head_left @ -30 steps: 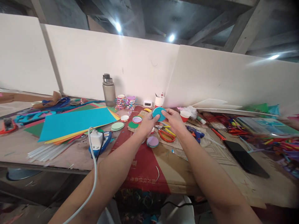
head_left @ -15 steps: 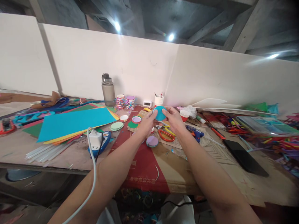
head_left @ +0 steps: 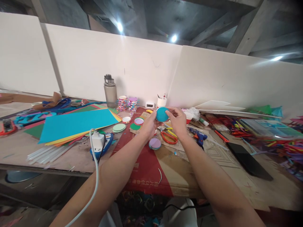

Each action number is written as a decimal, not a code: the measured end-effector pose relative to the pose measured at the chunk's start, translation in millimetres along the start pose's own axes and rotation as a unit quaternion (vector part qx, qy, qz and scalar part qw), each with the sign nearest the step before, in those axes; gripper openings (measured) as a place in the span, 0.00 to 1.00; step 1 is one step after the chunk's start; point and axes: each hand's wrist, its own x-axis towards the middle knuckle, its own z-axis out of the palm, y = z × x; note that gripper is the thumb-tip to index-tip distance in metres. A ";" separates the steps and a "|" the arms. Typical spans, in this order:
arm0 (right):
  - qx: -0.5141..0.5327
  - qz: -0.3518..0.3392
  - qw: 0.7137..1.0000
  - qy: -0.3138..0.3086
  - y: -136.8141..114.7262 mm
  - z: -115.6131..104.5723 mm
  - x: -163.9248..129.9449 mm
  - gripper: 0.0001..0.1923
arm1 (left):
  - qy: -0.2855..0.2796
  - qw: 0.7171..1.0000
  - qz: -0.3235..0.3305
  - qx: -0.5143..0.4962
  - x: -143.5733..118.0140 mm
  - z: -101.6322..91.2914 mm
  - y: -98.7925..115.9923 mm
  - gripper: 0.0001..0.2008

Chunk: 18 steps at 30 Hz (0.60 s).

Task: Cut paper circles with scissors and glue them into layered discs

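Both my hands hold up a round teal disc (head_left: 162,114) above the table. My left hand (head_left: 149,126) grips its left lower edge, and my right hand (head_left: 178,121) pinches its right edge. Below the hands lie red-handled scissors (head_left: 168,137) and a small stack of purple paper circles (head_left: 154,143). Pale green circles (head_left: 119,127), a dark green circle (head_left: 134,126) and a purple circle with a ring (head_left: 138,121) lie left of my left hand.
Coloured paper sheets (head_left: 75,123) fan out on the left beside glue sticks (head_left: 47,153) and a power strip (head_left: 98,141). A grey bottle (head_left: 110,92), a white cup (head_left: 162,101), a blue glue gun (head_left: 200,137), a black phone (head_left: 249,161) and pipe cleaners (head_left: 281,143) stand around.
The teal disc has risen slightly and turned between my fingers. My right hand shifted a little up along its right edge.
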 end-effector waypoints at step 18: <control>0.171 0.232 0.957 -0.012 19.8 -1.7 6.8 0.23 | 0.020 0.851 0.100 0.515 13.5 -35.3 -7.2 0.12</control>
